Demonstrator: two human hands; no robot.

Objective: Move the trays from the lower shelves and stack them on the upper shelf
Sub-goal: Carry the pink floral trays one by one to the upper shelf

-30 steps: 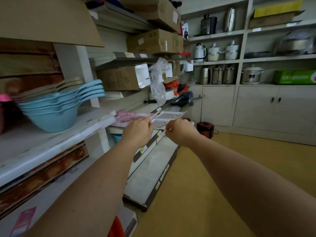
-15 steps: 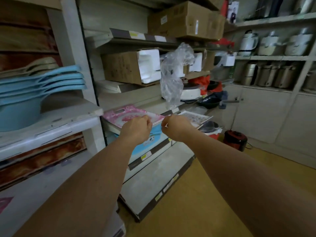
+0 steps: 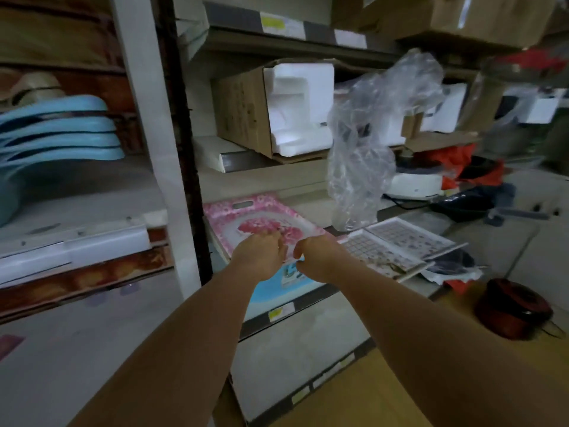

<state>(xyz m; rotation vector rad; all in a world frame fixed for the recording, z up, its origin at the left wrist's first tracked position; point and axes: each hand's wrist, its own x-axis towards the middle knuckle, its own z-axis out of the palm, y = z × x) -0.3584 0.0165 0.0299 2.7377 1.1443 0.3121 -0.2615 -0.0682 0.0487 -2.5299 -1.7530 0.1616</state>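
Note:
A pink floral tray [image 3: 246,215] with a handle slot lies flat on the middle shelf [image 3: 271,183]. My left hand [image 3: 260,252] and my right hand [image 3: 320,257] sit side by side at its near edge, fingers curled on the rim. Below them, on the lower shelf, a light blue tray [image 3: 277,291] shows partly, the rest hidden by my hands. To the right, two white patterned trays [image 3: 397,241] lie overlapping at the shelf's front edge.
A crumpled clear plastic bag [image 3: 369,143] hangs beside the pink tray. Behind stands a cardboard box with white foam [image 3: 271,109]. Stacked blue basins [image 3: 61,134] fill the left bay beyond a white post [image 3: 147,118]. A dark red pot [image 3: 514,306] sits on the floor.
The view has moved closer and turned toward the shelf. The pink tray has slid further back onto the shelf, with both hands still at its near edge.

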